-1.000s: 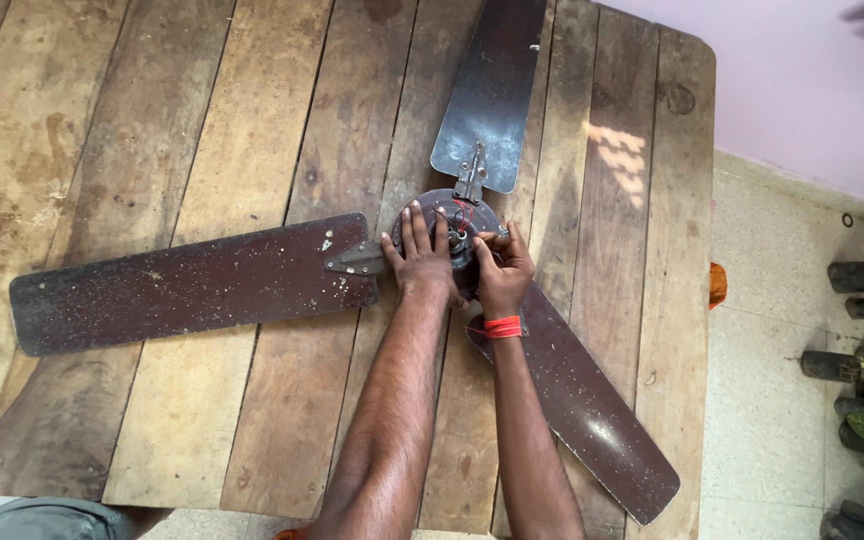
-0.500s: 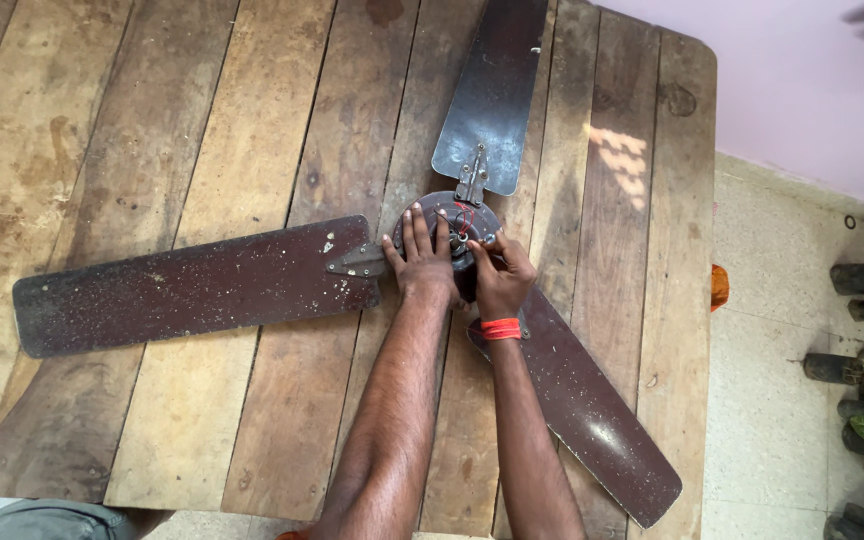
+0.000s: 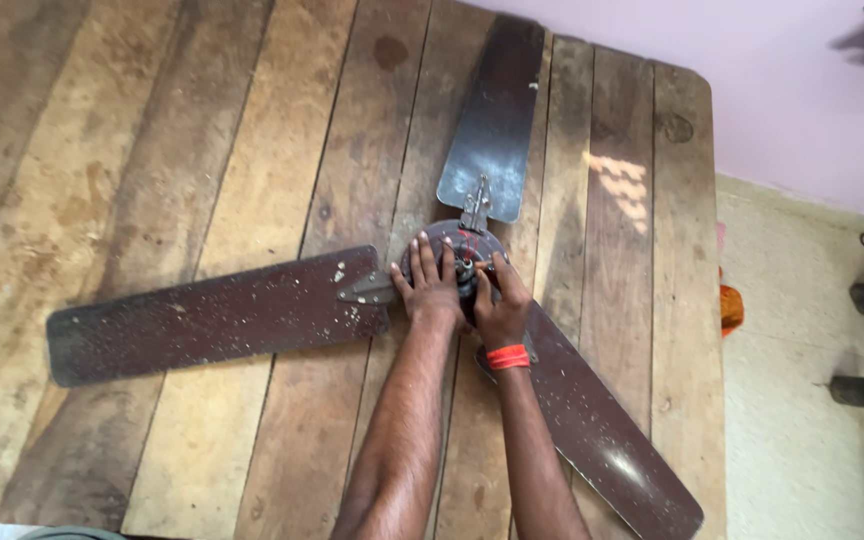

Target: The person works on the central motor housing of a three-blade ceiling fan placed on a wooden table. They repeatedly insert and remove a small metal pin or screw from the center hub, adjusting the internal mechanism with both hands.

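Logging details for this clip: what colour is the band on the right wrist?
Orange-red; the band shows plainly in the head view, just below the right hand.

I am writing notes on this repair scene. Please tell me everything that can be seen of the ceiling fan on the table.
The ceiling fan lies flat on the wooden plank table. It has three long dark brown blades, dusty and speckled, joined by grey metal brackets to a round dark hub in the middle. One blade points left, one away, one toward the near right corner. The left hand rests spread on the hub; the right hand, with an orange wristband, touches its centre.
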